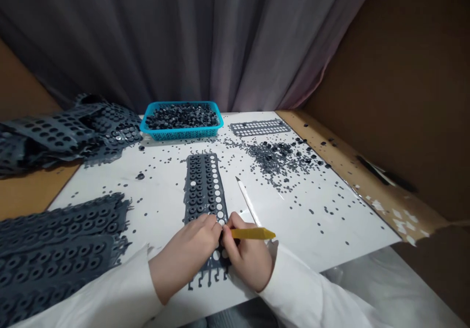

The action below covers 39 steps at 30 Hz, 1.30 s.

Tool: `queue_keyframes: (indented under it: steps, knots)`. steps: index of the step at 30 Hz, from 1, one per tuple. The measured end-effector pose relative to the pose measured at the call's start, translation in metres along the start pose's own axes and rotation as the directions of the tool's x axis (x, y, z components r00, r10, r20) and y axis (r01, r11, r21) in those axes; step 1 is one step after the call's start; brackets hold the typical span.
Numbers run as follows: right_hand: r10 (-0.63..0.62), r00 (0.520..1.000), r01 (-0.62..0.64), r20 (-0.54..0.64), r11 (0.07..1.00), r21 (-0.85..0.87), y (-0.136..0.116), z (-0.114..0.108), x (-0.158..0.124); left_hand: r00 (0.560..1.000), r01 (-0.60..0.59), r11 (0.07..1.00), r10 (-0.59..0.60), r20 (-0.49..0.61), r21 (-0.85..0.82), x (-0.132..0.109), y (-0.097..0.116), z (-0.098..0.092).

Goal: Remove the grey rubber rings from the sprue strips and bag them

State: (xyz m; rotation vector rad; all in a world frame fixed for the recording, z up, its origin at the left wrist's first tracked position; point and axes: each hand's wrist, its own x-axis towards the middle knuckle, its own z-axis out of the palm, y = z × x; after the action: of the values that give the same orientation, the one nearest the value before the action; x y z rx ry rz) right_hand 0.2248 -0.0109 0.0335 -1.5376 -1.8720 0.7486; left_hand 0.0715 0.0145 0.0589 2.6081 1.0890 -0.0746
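A dark grey moulded rubber sheet [199, 176] lies lengthwise before me, with rows of raised round rings and a right-hand column of mostly open holes showing white. My left hand [196, 240] rests across its near part, fingers closed and bunched; whatever they pinch is hidden. Close against it, my right hand [247, 254] is closed around a yellow stick-like tool [253, 233]. The tool's tapered end points right, and its other end is hidden by the fingers. Both hands' fingertips meet over the sheet's right edge.
At the back stands a blue basket [181, 133] of small black pieces. A white pencil-like stick [247, 200], a perforated strip [260, 128] and a pile of dark bits [270, 156] lie to the right. More ringed sheets [55, 259] and crumpled perforated sheets [66, 132] sit left.
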Motion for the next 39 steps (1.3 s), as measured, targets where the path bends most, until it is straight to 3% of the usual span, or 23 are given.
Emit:
queue_keyframes:
  steps: [7, 10, 13, 16, 21, 27, 32, 39]
  knots:
    - [0.026, 0.999, -0.026, -0.031, 0.999, -0.025, 0.003, 0.005, -0.004, 0.998, -0.062, 0.996, 0.062, 0.01, 0.068, 0.004, -0.001, 0.003]
    - [0.019, 0.999, -0.02, -0.04, 1.0, -0.01, 0.003, 0.004, -0.003, 0.997, -0.059, 0.986, 0.05, -0.057, -0.159, 0.005, -0.012, -0.001]
    - [0.03, 0.999, -0.029, -0.045, 0.999, 0.029, 0.003, 0.002, -0.002, 0.965, -0.002, 0.893, -0.116, -0.234, -0.451, 0.003, -0.027, -0.017]
    - [0.069, 0.997, -0.063, -0.038, 0.986, 0.156, 0.008, 0.001, 0.0, 0.902, 0.071, 0.842, -0.283, -0.326, -0.534, 0.0, -0.036, -0.031]
    - [0.159, 0.986, -0.13, -0.051, 0.923, 0.362, 0.017, 0.003, 0.007, 0.959, 0.075, 0.852, -0.204, -0.198, -0.518, 0.001, -0.031, -0.023]
    - [0.166, 0.986, -0.148, -0.034, 0.94, 0.307, 0.013, 0.005, 0.01, 0.985, 0.0, 0.926, -0.064, -0.157, -0.378, 0.009, -0.024, -0.012]
    - [0.126, 0.987, -0.103, -0.095, 0.97, 0.22, 0.011, 0.006, 0.009, 0.991, -0.016, 0.958, -0.024, -0.134, -0.286, 0.014, -0.023, -0.013]
    - [0.137, 0.985, -0.109, -0.103, 0.965, 0.237, 0.013, 0.009, 0.008, 1.0, -0.013, 0.985, 0.009, -0.028, -0.17, 0.021, -0.02, -0.017]
